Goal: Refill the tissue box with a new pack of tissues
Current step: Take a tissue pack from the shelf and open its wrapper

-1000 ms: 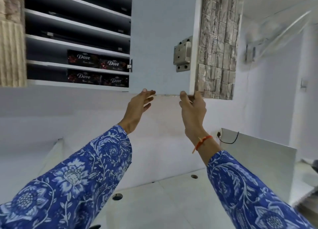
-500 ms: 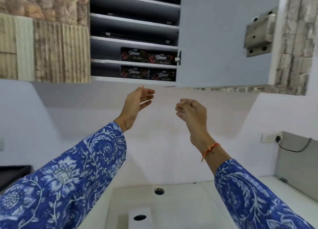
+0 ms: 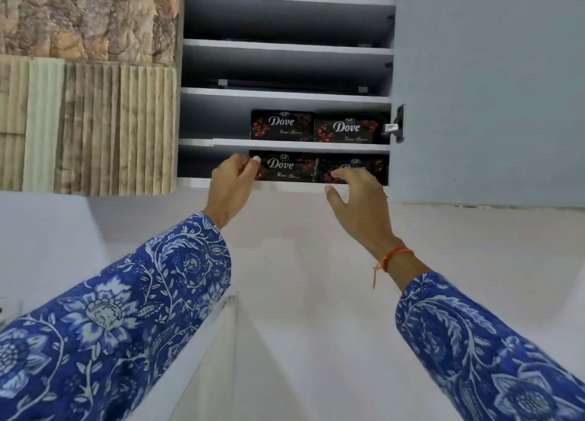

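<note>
An open wall cabinet (image 3: 285,93) holds black "Dove" tissue packs: two on the second-lowest shelf (image 3: 281,125) and two on the lowest. My left hand (image 3: 232,183) is at the left end of the lower left pack (image 3: 286,167), fingers curled against its corner; I cannot tell whether they grip it. My right hand (image 3: 356,199) hovers with fingers spread in front of the lower right pack (image 3: 364,165), partly covering it. The tissue box is out of view.
The grey cabinet door (image 3: 487,88) stands open on the right, with a metal hinge (image 3: 394,126) at its inner edge. Stone and ribbed cladding (image 3: 88,104) covers the wall to the left. The upper shelves look empty. A white panel edge (image 3: 218,341) rises from below.
My view swung left and up toward the shelves. Both hands left the door's lower edge and rose to the lowest shelf, the left reaching the lower left pack.
</note>
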